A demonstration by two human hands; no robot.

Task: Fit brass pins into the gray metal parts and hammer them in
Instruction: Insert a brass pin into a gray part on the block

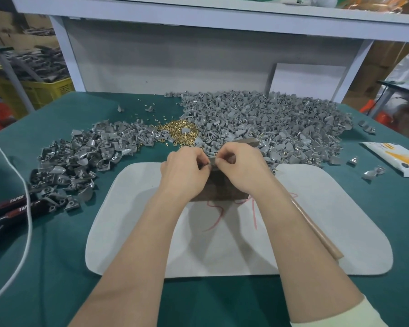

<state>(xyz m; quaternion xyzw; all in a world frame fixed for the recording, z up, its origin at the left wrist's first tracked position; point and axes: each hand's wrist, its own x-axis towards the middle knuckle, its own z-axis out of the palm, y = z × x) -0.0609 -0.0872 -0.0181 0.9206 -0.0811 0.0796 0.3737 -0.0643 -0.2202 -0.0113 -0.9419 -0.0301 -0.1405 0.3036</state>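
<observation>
Both hands meet over the far edge of the white mat [151,232], fingertips drawn together. The left hand [184,168] and the right hand [241,166] each curl their fingers and pinch 1 small gray part [211,160] between them, just above a brown block [222,187] that stands on the far middle of the mat. Whether a pin is also in the fingers cannot be told; the fingertips hide it.

Beyond the mat's far edge lies a loose heap of brass pins [177,132], with a few scattered farther back. Beyond the mat's far right corner spreads the large pile of gray parts [281,123]; past the mat's left edge sits a smaller pile of gray parts [80,161]. A wooden handle [316,232] lies slanted on the right side of the mat, partly under the right forearm. Red scribbles [217,215] mark the mat near the block.

Well left of the mat, black-handled tools [10,206] lie on the green table cover [57,267], crossed by a white cord [28,208]. Right of the mat rests a white and yellow packet [392,159].
</observation>
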